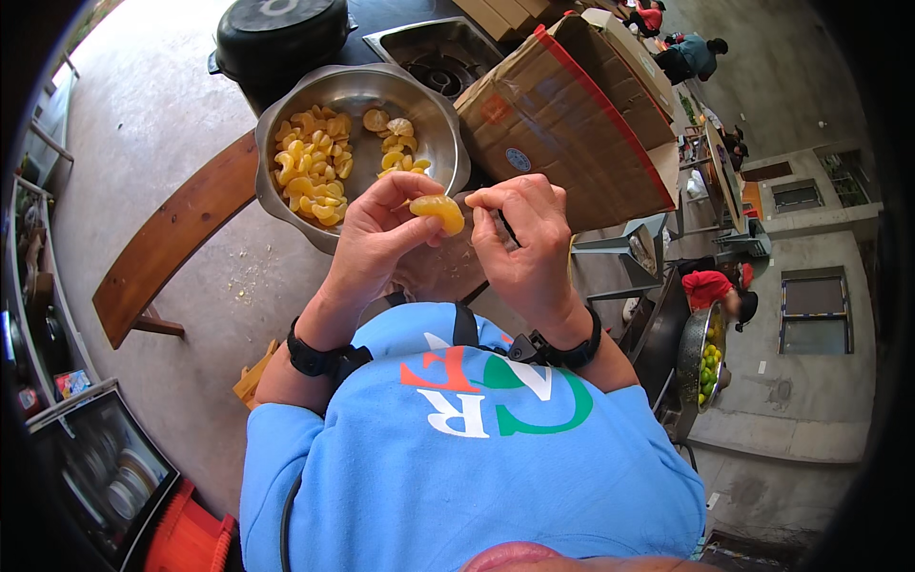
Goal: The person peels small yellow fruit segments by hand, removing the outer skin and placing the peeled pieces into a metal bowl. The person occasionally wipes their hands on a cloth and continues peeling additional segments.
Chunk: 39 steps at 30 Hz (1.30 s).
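My left hand (382,225) holds a peeled mandarin segment (439,211) between thumb and fingers. To its right, my right hand (525,232) has its thumb and forefinger pinched together, apart from the segment. Whether some thin shred sits between those fingertips is too small to tell. Just beyond both hands stands a wide stainless steel basin (437,132) with a wavy rim. A large heap of loose segments (311,161) fills its left side. Along the right side lie a smaller group of segments (398,159) and a few peeled chunks (389,125) still joined together.
A cardboard box (565,136) with open flaps stands right of the basin. Behind are a black lidded roaster (282,36) and a gas burner (443,71). A wooden bench (179,229) curves at left. Far right, a person (708,289) is near a colander (690,350) of green and yellow fruit.
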Tool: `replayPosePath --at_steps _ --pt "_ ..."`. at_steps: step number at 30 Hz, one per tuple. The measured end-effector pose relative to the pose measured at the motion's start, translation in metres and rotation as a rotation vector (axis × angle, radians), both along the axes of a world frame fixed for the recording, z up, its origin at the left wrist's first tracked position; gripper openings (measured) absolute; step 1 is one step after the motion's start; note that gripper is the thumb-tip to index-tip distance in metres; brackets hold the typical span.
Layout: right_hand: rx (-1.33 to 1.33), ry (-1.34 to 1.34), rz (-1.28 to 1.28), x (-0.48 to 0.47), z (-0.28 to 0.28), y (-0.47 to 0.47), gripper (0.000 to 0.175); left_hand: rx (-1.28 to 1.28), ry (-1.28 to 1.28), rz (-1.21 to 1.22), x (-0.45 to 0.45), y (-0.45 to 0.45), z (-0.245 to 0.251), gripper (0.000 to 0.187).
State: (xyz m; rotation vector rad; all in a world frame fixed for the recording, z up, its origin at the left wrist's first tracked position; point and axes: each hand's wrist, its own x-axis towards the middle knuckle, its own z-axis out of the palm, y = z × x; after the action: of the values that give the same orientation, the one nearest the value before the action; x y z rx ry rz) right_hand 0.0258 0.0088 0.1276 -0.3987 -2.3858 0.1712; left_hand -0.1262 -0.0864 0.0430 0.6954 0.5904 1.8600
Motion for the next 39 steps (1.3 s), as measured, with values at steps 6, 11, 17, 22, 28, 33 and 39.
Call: replayPosePath --at_steps 6,11,17,22,28,33,39 --pt "-0.006 -0.022 0.034 0.003 0.0 -0.004 0.016 -0.011 -0.007 0.035 0.001 -0.002 0.003 0.03" --pt "0.012 -0.042 0.025 0.006 0.0 -0.006 0.017 0.002 0.009 0.019 0.002 -0.003 0.002 0.031" --pt "0.044 -0.034 0.029 0.007 -0.006 -0.005 0.012 -0.006 0.053 0.04 0.005 -0.004 0.0 0.032" --pt "0.033 -0.04 0.034 0.009 -0.008 -0.007 0.012 0.008 -0.032 -0.003 0.007 -0.005 -0.001 0.032" --pt "0.017 -0.049 0.05 0.009 -0.008 -0.01 0.012 0.013 -0.158 -0.085 0.007 -0.006 -0.002 0.034" --pt "0.016 -0.009 0.023 0.007 -0.006 -0.01 0.013 0.02 -0.163 -0.074 0.007 -0.006 -0.003 0.035" --pt "0.002 0.013 0.011 0.007 -0.003 -0.01 0.016 -0.02 -0.083 -0.051 0.009 -0.004 -0.003 0.036"
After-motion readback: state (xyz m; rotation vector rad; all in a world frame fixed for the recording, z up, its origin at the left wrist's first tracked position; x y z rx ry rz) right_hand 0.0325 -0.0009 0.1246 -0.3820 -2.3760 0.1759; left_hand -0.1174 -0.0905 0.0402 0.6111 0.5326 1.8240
